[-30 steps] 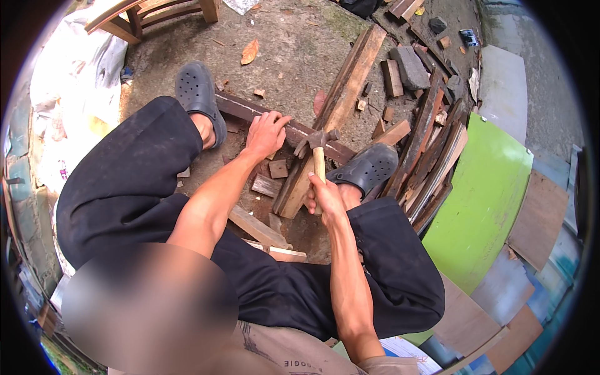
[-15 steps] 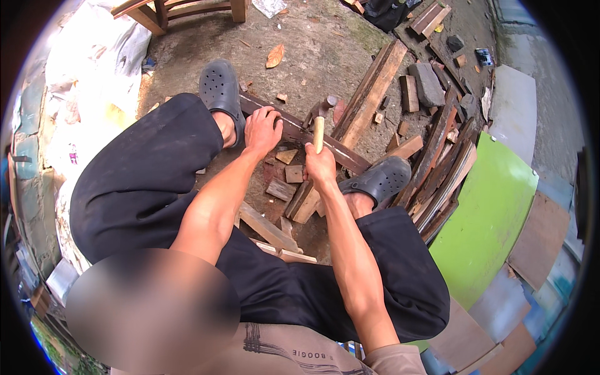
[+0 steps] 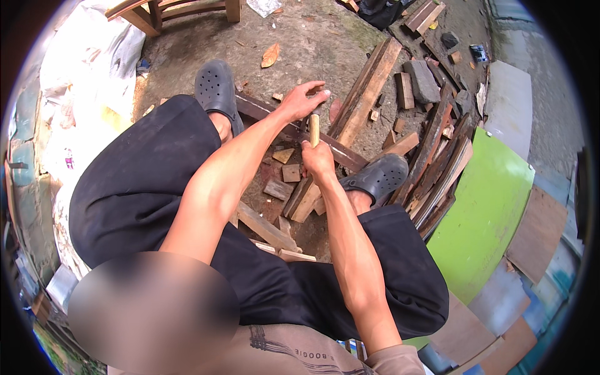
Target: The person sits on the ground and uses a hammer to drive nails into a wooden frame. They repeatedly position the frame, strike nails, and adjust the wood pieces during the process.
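Note:
My right hand is closed round the pale wooden handle of a hammer. The hammer's head is mostly hidden behind my left wrist and hand. My left hand is raised just past the hammer, fingers curved and apart, with nothing visible in it. Beneath both hands a dark brown wooden board lies slantwise, running between my two grey clogs. The left clog is at its far end, and the right clog at its near end.
A thick timber beam extends away to the right, beside a grey block. Several wood offcuts lie between my legs. Stacked planks adjoin a green panel. A wooden stool stands far left, near white sheeting.
My left hand has lifted off the board and moved right, to beside the hammer's head. My right hand keeps its hold on the handle, nearly in place.

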The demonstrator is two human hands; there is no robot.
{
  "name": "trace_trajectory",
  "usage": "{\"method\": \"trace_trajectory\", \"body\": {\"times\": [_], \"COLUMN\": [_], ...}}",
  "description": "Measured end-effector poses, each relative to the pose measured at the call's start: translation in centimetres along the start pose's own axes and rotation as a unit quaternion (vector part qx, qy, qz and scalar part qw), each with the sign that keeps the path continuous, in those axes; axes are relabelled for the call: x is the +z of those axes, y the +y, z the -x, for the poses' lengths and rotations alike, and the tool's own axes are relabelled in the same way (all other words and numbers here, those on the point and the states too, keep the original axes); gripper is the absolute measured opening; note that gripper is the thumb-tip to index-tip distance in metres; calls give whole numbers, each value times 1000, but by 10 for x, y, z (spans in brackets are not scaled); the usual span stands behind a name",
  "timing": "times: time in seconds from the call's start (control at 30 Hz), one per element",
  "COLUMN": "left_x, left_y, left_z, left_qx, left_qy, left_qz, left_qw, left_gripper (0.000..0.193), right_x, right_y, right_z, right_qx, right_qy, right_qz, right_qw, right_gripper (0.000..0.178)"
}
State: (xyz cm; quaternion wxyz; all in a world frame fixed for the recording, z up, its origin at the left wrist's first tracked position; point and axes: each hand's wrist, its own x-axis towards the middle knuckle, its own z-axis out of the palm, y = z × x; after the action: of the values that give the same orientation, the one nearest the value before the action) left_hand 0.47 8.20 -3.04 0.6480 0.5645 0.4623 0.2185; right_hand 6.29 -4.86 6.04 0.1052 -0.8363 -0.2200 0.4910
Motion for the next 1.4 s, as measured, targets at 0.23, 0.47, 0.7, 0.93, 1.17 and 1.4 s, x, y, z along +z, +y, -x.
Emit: {"method": "trace_trajectory", "body": {"times": [0.23, 0.47, 0.7, 0.93, 1.17, 1.4], "left_x": [0, 3, -3, -7, -4, -4], "left_y": [11, -3, -7, -8, -7, -8], "left_z": [6, 18, 12, -7, -24, -32], "left_qx": [16, 11, 3, 5, -98, -118], "left_qy": [-51, 24, 34, 21, -14, -4], "left_qz": [-122, -151, -142, -240, -270, -326], "left_qw": [991, 988, 989, 970, 958, 938], "left_gripper": [38, 34, 33, 34, 39, 51], "right_x": [-2, -5, -19, -46, -58, -64], "right_y": [7, 27, 11, -29, -56, -78], "right_z": [12, 7, 0, -22, -33, -41], "right_qx": [-21, -64, -59, -12, 25, 35], "right_qy": [10, 8, -27, -150, -198, -206], "right_qz": [65, 109, 161, 258, 323, 380], "right_qw": [998, 992, 985, 954, 925, 901], "right_gripper": [36, 38, 37, 35, 26, 29]}}
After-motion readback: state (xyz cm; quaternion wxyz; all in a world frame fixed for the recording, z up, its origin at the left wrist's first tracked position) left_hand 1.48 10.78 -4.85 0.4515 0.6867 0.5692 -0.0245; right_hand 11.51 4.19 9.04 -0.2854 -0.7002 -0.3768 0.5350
